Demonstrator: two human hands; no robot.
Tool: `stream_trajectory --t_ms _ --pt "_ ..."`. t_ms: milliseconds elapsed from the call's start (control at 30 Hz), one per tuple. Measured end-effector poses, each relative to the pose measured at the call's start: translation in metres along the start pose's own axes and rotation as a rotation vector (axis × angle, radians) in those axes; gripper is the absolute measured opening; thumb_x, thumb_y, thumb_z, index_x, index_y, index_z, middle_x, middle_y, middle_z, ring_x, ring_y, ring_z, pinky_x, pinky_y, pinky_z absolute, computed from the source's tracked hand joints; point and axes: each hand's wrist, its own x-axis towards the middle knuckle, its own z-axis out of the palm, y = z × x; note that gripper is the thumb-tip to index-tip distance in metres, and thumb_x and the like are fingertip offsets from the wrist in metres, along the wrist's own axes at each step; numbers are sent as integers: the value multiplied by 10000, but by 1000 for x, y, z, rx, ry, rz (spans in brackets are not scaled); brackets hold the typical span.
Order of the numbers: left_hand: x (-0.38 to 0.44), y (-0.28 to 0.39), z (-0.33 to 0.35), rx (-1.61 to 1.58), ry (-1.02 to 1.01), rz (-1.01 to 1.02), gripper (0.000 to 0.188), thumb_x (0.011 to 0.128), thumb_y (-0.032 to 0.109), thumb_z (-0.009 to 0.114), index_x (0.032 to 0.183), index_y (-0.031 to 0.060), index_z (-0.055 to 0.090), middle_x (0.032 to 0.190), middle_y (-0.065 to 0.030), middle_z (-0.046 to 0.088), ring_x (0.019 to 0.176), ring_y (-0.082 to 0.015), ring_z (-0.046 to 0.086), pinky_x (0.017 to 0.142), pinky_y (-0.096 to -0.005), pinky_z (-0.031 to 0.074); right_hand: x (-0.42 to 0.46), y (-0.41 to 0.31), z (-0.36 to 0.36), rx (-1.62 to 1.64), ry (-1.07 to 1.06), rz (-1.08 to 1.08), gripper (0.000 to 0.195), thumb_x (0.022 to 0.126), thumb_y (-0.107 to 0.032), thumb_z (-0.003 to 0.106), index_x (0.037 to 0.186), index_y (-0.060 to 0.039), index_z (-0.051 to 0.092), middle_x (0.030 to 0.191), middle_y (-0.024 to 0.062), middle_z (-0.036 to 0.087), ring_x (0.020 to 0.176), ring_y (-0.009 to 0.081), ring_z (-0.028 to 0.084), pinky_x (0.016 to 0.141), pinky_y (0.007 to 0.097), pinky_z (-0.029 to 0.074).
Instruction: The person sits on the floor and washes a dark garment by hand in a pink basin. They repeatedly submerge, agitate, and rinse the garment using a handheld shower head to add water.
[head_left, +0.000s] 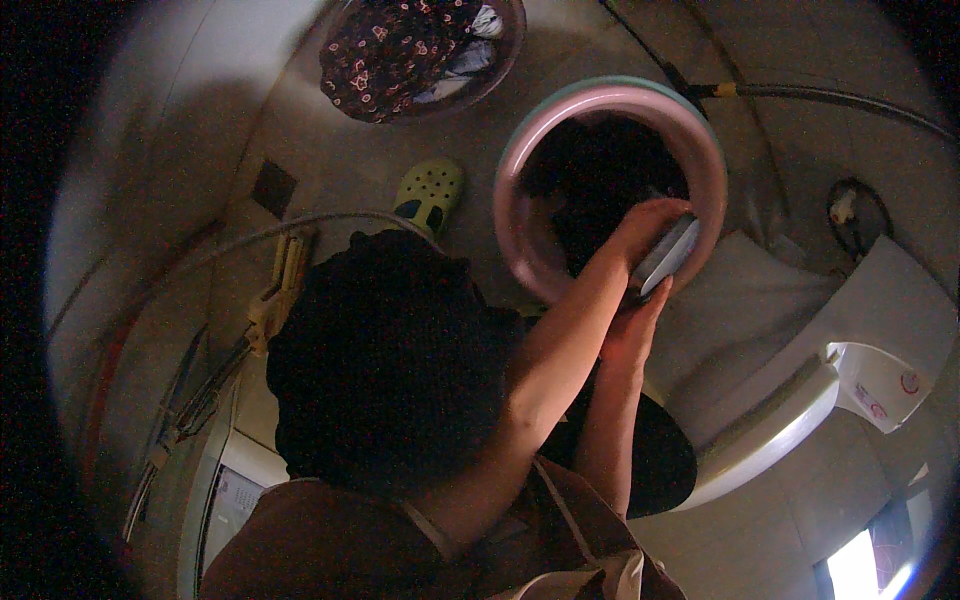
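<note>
A pink round basin (517, 169) with dark cloth (600, 169) inside stands on the floor before me. My left hand (656, 214) reaches over its near side, against the cloth, with its fingers mostly hidden. Just below it is my right hand (637, 322), by the basin's near rim. Between the two hands sits a flat grey-and-white object (670, 255) with rounded ends, whose kind I cannot make out. A right finger touches its lower end. The hands overlap in dim light, so neither grip is plain.
Beyond, another tub (517, 45) holds patterned dark clothing (397, 56). A green clog (431, 191) shows past my dark-clothed knee (390, 345). Hoses (810, 91) run at right and left. On the right is a white curved fixture (780, 442) bearing stickers.
</note>
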Motion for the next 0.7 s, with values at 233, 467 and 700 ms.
stream_trajectory --t_ms 233,467,700 --pt "-6 8 6 70 54 -60 191 771 229 577 838 56 623 775 -67 620 647 -169 581 579 -289 457 -2 -1 6 -17 -40 -12 793 751 -628 487 1273 -55 322 1215 122 458 1083 280 459 924 409 371" --pt "3 -8 1 88 84 162 173 775 226 578 818 64 620 753 -63 608 660 -168 564 602 -309 444 -3 -4 7 4 -17 -7 770 764 -616 478 1282 -69 316 1223 113 452 1087 279 454 929 407 365" --pt "21 -12 -23 56 102 31 297 827 347 524 839 63 612 711 -49 573 701 -172 547 650 -315 432 2 -1 4 -9 -24 -33 766 778 -617 451 1299 -77 299 1251 108 431 1110 278 437 939 409 356"
